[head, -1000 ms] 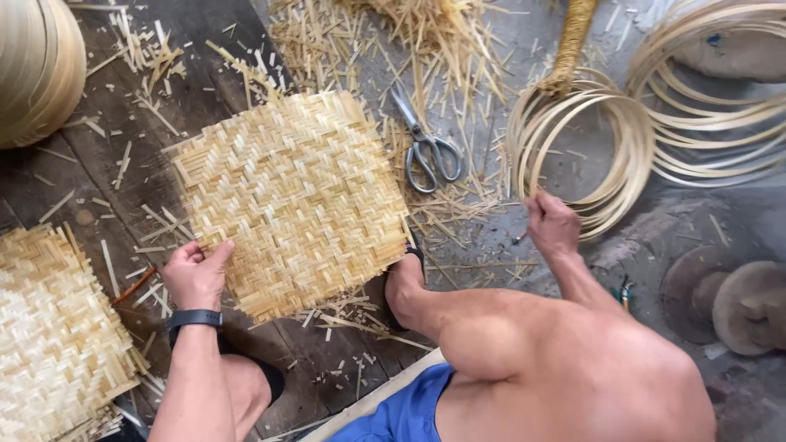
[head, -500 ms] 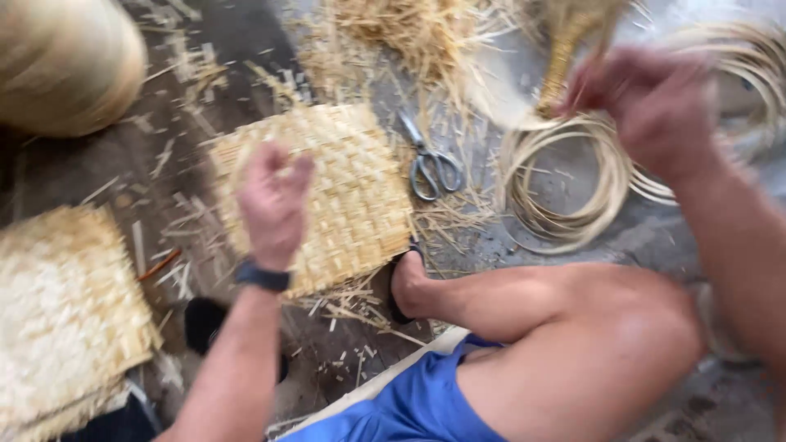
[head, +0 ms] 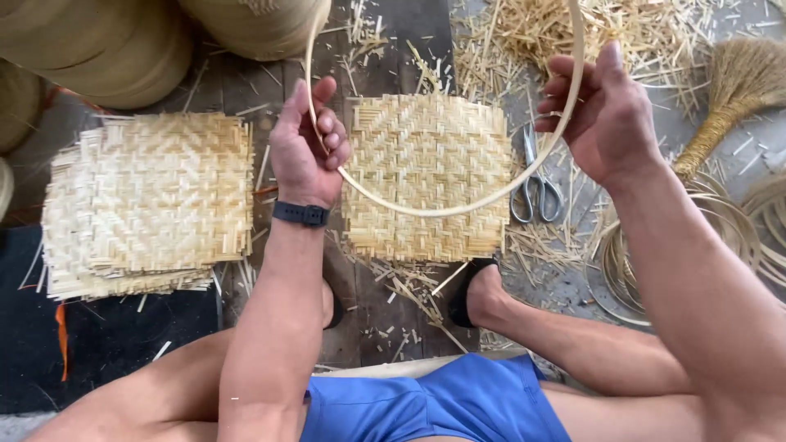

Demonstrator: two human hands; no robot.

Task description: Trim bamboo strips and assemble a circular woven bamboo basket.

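head view: a thin bamboo hoop [head: 426, 209] hangs mid-frame, its top cut off by the upper edge, held level over the woven mat [head: 427, 176] as if to match its size against the weave. the left hand [head: 307, 147] is clamped on the hoop's left side, fingers curled round the strip; the right hand [head: 610, 110] pinches the right side between thumb and fingers, so the two hands stand well apart and keep the ring spread. the mat lies flat on the floor just below the hoop, with scissors [head: 536, 184] beside its right edge. a stack of mats [head: 147, 205] sits at left, more hoops [head: 737, 237] and a broom [head: 729, 98] at right, cuttings [head: 647, 33] strewn at upper right, rolled strips [head: 115, 41] at upper left.
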